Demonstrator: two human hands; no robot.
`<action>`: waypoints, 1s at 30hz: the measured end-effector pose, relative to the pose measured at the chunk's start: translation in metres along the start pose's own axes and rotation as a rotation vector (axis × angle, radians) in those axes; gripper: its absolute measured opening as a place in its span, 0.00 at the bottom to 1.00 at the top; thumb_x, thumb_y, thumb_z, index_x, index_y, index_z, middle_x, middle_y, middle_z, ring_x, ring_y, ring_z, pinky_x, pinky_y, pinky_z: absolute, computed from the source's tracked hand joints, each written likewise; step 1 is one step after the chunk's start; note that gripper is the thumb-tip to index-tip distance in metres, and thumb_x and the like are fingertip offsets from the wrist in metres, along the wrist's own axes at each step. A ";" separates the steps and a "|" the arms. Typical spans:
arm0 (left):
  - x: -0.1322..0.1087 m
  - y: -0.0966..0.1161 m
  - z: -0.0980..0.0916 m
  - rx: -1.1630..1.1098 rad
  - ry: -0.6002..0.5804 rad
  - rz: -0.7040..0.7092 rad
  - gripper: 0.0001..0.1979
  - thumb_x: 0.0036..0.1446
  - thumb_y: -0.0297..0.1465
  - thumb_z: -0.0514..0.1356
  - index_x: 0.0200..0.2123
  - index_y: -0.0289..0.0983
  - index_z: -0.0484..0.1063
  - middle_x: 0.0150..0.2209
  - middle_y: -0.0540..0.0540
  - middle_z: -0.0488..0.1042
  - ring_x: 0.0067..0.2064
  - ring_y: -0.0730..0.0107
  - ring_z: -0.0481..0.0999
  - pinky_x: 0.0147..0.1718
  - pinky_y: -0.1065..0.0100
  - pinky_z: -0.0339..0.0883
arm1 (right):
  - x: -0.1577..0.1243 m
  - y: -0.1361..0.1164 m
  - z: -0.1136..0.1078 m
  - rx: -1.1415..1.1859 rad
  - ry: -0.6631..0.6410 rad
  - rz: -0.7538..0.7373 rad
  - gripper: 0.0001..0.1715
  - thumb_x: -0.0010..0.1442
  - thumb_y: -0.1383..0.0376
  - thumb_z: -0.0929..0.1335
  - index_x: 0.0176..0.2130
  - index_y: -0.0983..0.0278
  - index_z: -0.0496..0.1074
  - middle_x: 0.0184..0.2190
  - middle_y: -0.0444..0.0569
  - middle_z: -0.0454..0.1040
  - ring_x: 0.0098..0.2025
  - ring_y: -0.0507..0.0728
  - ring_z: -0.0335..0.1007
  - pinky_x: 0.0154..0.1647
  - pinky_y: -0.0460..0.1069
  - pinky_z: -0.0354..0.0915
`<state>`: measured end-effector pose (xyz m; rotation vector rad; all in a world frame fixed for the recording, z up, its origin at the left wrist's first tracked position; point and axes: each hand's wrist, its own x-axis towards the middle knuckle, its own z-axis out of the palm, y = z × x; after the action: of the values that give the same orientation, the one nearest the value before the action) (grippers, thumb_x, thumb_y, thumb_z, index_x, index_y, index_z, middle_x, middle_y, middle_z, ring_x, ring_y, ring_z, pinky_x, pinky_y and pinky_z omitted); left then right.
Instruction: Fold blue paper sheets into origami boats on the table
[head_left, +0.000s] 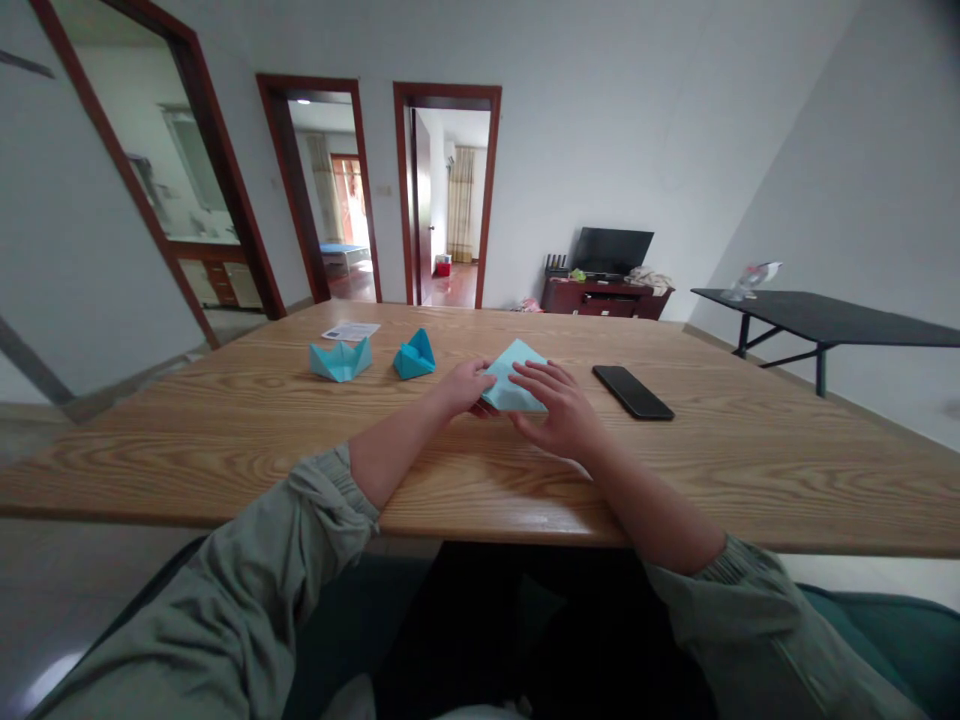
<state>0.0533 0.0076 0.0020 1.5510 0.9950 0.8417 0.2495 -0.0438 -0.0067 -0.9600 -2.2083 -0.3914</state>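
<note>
A wooden table point(675, 480) bears origami point(341, 360) and a phone point(633, 392).

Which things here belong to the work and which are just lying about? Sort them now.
Belonging to the work:
left hand and right hand, both on the folded pale blue paper
teal origami boat
teal folded paper shape

Lying about:
black smartphone
printed sheet
black folding table

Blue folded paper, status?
Left grip, right grip on folded light-blue paper. Black smartphone to the right, apart. Teal origami boat, teal origami model to the left.
</note>
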 end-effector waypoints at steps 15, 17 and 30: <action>-0.015 -0.018 -0.081 0.855 -0.286 0.207 0.28 0.45 0.47 0.66 0.48 0.41 0.75 0.54 0.44 0.69 0.49 0.62 0.71 0.46 0.70 0.64 | -0.016 0.046 0.004 0.143 -0.540 0.286 0.22 0.50 0.68 0.66 0.46 0.59 0.76 0.48 0.48 0.76 0.48 0.59 0.71 0.51 0.50 0.64; -0.017 -0.019 -0.086 0.849 -0.312 0.260 0.25 0.41 0.45 0.69 0.44 0.42 0.78 0.56 0.45 0.67 0.53 0.61 0.69 0.50 0.69 0.61 | -0.016 0.047 0.001 0.133 -0.538 0.317 0.22 0.50 0.68 0.66 0.46 0.59 0.77 0.46 0.48 0.77 0.46 0.58 0.72 0.48 0.49 0.65; -0.016 -0.030 -0.080 0.965 -0.277 0.301 0.13 0.54 0.38 0.59 0.38 0.37 0.79 0.38 0.46 0.76 0.34 0.71 0.72 0.33 0.73 0.62 | -0.022 0.059 0.004 0.158 -0.511 0.511 0.20 0.56 0.67 0.65 0.48 0.58 0.75 0.44 0.47 0.77 0.42 0.56 0.73 0.46 0.49 0.65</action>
<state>-0.0303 0.0277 -0.0119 2.6023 1.0265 0.2952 0.3014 -0.0135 -0.0249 -1.6099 -2.2607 0.2930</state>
